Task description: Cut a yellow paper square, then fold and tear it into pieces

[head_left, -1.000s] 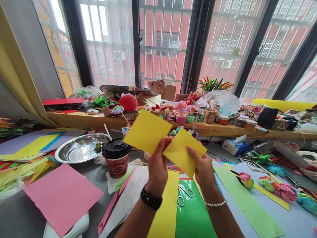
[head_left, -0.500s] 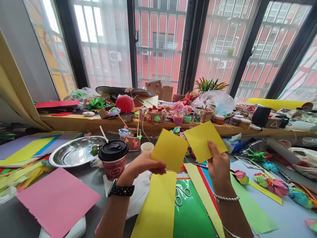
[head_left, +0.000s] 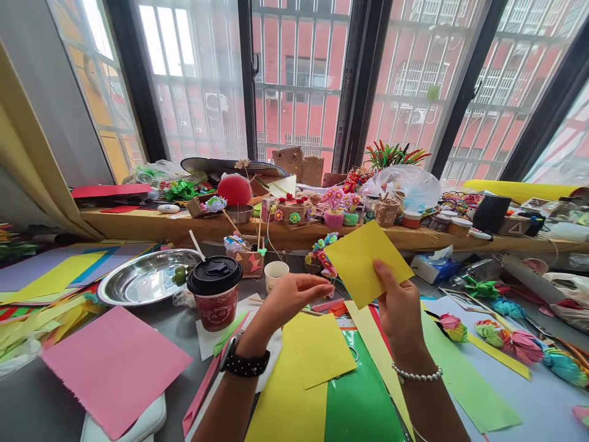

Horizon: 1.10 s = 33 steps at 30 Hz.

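My right hand [head_left: 399, 307] pinches a yellow paper square [head_left: 363, 261] at its lower right edge, holding it up above the table. Just left of that square is my left hand [head_left: 294, 301], its fingers stretched out and nothing in them. Below my hands, a second yellow square [head_left: 329, 353] lies on a long yellow sheet [head_left: 285, 393] and partly over a green glossy sheet [head_left: 359, 405]. The scissors are mostly covered by this square; part of one handle loop [head_left: 353, 354] shows.
A lidded cup [head_left: 215, 301], a small paper cup [head_left: 275, 276] and a steel tray [head_left: 138, 279] stand at the left. Pink paper [head_left: 117, 368] lies near left. Paper flowers [head_left: 519, 347] are at right, crafts along the sill [head_left: 151, 226].
My left hand has let go of its yellow square, which now lies on the sheets below and covers most of the scissors. My right hand's square has shifted slightly left.
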Each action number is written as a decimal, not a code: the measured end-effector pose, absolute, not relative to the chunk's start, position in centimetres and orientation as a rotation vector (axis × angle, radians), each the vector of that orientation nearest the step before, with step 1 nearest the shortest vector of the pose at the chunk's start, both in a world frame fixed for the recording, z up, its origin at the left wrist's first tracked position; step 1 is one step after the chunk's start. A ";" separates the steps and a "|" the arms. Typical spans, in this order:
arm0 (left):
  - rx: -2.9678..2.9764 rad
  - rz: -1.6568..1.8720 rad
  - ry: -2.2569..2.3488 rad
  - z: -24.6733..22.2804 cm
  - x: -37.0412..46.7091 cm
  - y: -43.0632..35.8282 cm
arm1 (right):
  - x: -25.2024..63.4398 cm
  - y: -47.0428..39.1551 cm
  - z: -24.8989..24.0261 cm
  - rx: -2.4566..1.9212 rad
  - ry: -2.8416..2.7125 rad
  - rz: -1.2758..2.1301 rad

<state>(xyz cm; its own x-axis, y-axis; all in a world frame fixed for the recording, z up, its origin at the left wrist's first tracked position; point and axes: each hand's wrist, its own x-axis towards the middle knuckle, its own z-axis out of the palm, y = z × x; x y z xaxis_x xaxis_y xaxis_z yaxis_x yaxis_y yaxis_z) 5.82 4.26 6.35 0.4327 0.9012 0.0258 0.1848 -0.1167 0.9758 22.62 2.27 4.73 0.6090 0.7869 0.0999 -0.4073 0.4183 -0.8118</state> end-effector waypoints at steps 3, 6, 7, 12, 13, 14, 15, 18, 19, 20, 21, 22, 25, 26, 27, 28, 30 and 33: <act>1.463 0.982 0.859 6.8 7.4 3.3 | 21.4 1.8 4.8 -0.872 -0.636 0.795; 1.349 1.088 0.801 6.6 8.0 3.0 | 20.6 1.5 4.7 -0.919 -0.743 0.716; 1.321 1.104 0.785 6.5 8.0 3.0 | 20.5 1.4 4.6 -0.942 -0.772 0.668; 1.239 1.139 0.724 6.9 7.8 2.8 | 20.5 0.8 4.2 -1.017 -0.952 0.371; 1.230 1.148 0.711 7.0 7.8 2.7 | 20.7 0.7 4.1 -1.002 -1.059 0.262; 1.223 1.157 0.698 7.0 7.8 2.7 | 20.8 0.7 3.9 -0.980 -1.193 0.134; 1.219 1.164 0.684 7.1 7.9 2.6 | 21.0 0.8 3.8 -0.954 -1.337 -0.001; 1.212 1.190 0.644 7.0 8.0 2.6 | 21.3 1.1 3.4 -0.894 -1.642 -0.285; 1.208 1.202 0.635 7.0 8.0 2.6 | 21.3 1.2 3.3 -0.891 -1.685 -0.327; 1.204 1.214 0.628 6.9 8.0 2.7 | 21.3 1.3 3.2 -0.886 -1.716 -0.365; 1.199 1.226 0.624 6.8 8.1 2.7 | 21.2 1.4 3.1 -0.881 -1.738 -0.400; 1.194 1.237 0.623 6.7 8.1 2.7 | 21.1 1.5 3.1 -0.878 -1.756 -0.430; 1.189 1.253 0.622 6.6 8.1 2.6 | 20.8 1.5 3.1 -0.866 -1.779 -0.498; 1.191 1.256 0.622 6.6 8.2 2.6 | 20.8 1.5 3.1 -0.860 -1.781 -0.511; 1.193 1.260 0.621 6.6 8.2 2.6 | 20.7 1.6 3.2 -0.856 -1.784 -0.521; 1.196 1.263 0.620 6.7 8.2 2.5 | 20.7 1.6 3.2 -0.857 -1.786 -0.527; 1.206 1.270 0.618 6.7 8.3 2.5 | 20.6 1.7 3.2 -0.864 -1.797 -0.532; 1.225 1.286 0.625 6.6 8.4 2.5 | 20.5 1.7 3.2 -0.858 -1.824 -0.532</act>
